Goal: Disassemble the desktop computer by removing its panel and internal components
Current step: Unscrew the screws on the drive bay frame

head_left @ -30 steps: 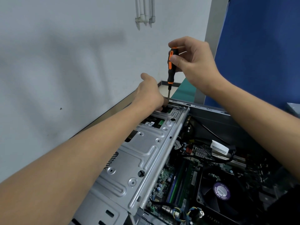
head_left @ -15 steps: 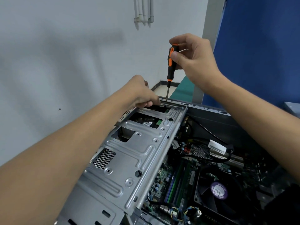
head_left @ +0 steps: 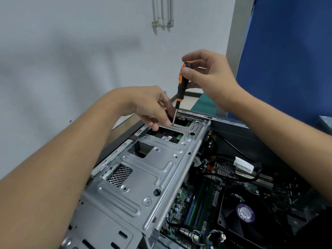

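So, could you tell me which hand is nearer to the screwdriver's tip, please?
Left. The left hand curls right beside the tip of the screwdriver, over the drive cage; the right hand pinches the handle, higher up.

LAYOUT | drive cage [head_left: 143, 177]: left part of case [head_left: 224, 119] | motherboard [head_left: 197, 203]: in case, right of drive cage, lower | fan [head_left: 246, 215]: near right, on motherboard | screwdriver [head_left: 180, 83]: upright at drive cage far end, left hand [head_left: 149, 106] beside shaft, right hand [head_left: 206, 78] on handle
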